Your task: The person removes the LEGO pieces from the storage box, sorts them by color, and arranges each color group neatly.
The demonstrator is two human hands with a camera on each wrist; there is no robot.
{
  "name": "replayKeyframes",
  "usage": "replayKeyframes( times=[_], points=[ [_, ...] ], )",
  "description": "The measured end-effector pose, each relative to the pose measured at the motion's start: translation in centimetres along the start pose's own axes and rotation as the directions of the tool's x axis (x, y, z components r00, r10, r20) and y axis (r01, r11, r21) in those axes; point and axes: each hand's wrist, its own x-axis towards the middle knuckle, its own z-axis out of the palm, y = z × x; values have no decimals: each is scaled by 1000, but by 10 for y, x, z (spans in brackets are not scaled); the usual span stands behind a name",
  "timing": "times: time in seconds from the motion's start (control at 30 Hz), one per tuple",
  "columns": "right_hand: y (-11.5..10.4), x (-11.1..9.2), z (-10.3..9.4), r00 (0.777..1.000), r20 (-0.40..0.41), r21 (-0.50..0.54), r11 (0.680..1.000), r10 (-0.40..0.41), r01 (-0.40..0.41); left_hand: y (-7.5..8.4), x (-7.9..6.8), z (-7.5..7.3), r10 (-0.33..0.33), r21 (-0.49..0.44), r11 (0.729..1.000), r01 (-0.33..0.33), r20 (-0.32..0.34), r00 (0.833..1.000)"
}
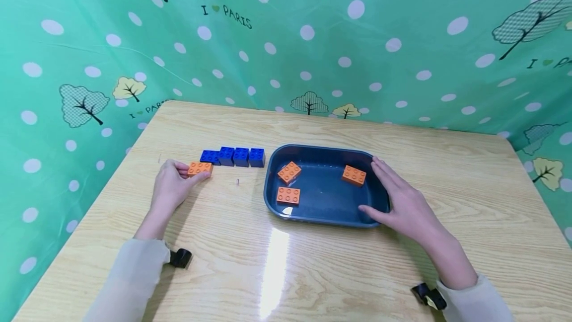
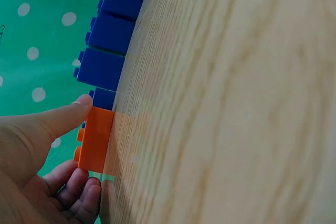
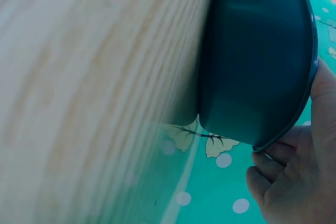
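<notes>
My left hand pinches an orange toy brick between thumb and fingers, at the left end of a row of blue bricks. In the left wrist view the orange brick stands upright, studs facing left, low against the wood, overlapping a low blue brick. My right hand holds the right end of a dark blue tray, thumb over the near rim and fingers along the right side. Inside the tray lie three orange bricks: one upper left, one lower left, one at right.
Three taller blue bricks stand side by side between the low one and the tray. A tiny pale bit lies on the wooden table. Green dotted cloth hangs behind the table's back edge.
</notes>
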Motion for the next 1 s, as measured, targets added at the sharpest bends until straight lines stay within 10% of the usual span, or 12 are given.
replayKeyframes(
  times=[1.0],
  points=[
    [1, 0, 0, 1000, -9, 5, 1000, -4, 4, 26, 1, -27, 102, -156, 983, -98, 21, 995]
  ],
)
